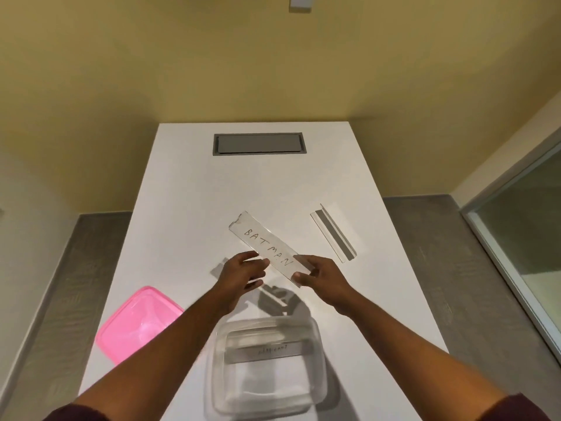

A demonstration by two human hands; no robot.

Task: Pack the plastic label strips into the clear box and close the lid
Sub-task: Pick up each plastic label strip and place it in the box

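A clear plastic label strip [263, 242] with "BATMAN" written on it hangs above the white table [182, 208], slanting from upper left to lower right. My right hand [321, 279] grips its near end between thumb and fingers. My left hand [243, 276] touches its left edge with the fingertips. The clear box [267, 367] stands open at the table's near edge, below my hands, with one written strip lying across its inside. Another clear strip [333, 232] with a grey band lies flat on the table to the right. The pink lid [138, 323] lies to the left of the box.
A grey cable hatch [259, 144] is set into the far end of the table. Grey floor runs along both sides of the table. A glass partition [522, 238] stands at the right. A yellow wall closes the back.
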